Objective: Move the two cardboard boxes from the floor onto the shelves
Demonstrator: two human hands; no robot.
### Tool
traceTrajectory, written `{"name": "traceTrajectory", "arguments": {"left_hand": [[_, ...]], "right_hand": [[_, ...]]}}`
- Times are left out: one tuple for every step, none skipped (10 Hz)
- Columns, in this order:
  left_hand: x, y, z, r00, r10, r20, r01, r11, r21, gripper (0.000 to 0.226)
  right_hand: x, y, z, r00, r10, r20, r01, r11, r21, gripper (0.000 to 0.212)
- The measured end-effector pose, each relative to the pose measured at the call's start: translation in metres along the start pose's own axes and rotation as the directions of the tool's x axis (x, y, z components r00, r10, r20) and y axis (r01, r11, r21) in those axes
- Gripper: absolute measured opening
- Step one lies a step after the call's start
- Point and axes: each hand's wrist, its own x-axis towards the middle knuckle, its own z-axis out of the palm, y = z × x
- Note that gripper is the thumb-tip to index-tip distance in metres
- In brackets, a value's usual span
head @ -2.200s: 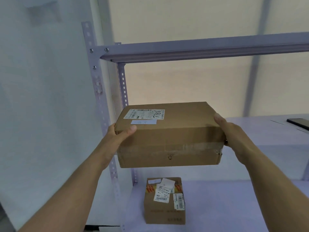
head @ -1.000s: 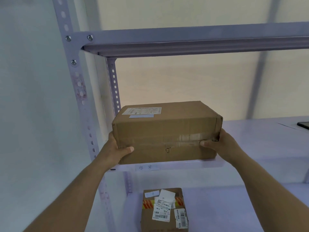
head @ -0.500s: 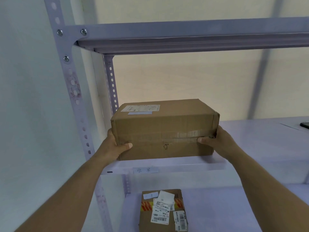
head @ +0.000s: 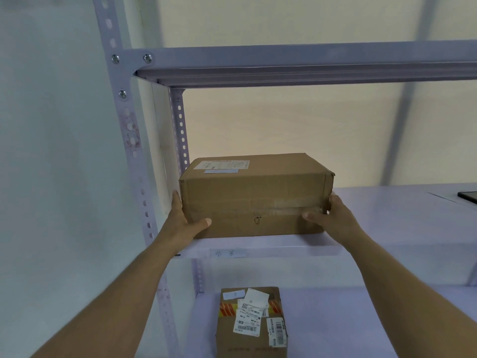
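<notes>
A large brown cardboard box (head: 255, 197) with a white label on top rests on the middle shelf (head: 387, 215) of a pale metal rack, close to its left end. My left hand (head: 184, 220) grips the box's left lower corner, thumb on the front face. My right hand (head: 327, 218) grips the right lower corner the same way. A smaller cardboard box (head: 251, 324), covered with several shipping labels and orange tape, stands on the lower shelf (head: 361, 326) directly below.
The upper shelf beam (head: 296, 65) runs across above the box. The rack's perforated left post (head: 129, 140) stands beside a white wall. A dark flat object (head: 468, 196) lies at the middle shelf's right edge. A handwritten tag (head: 227, 253) sticks on the shelf front.
The large box came down from mid-air onto the middle shelf and slid back onto it. Both hands shifted from its upper sides to its lower front corners.
</notes>
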Motion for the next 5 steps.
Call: {"name": "traceTrajectory", "arguments": {"left_hand": [[-0.016, 0.004, -0.001, 0.998, 0.055, -0.029, -0.055, 0.998, -0.001, 0.1], [-0.039, 0.012, -0.001, 0.983, 0.138, -0.123, -0.136, 0.99, 0.024, 0.09], [-0.069, 0.016, 0.006, 0.951, 0.261, -0.165, -0.261, 0.965, 0.024, 0.084], [-0.095, 0.02, 0.018, 0.922, 0.365, -0.133, -0.352, 0.93, 0.109, 0.087], [-0.107, 0.027, 0.025, 0.825, 0.557, -0.089, -0.505, 0.8, 0.325, 0.089]], "right_hand": [[-0.01, -0.003, -0.006, 0.999, 0.029, -0.045, -0.03, 0.999, -0.025, 0.099], [-0.028, -0.007, -0.014, 0.991, 0.017, -0.134, -0.028, 0.997, -0.077, 0.099], [-0.055, -0.014, -0.019, 0.96, -0.073, -0.269, 0.031, 0.987, -0.156, 0.086], [-0.086, -0.029, -0.016, 0.919, -0.197, -0.341, 0.153, 0.977, -0.152, 0.057], [-0.105, -0.057, -0.024, 0.892, -0.262, -0.367, 0.246, 0.965, -0.09, 0.036]]}}
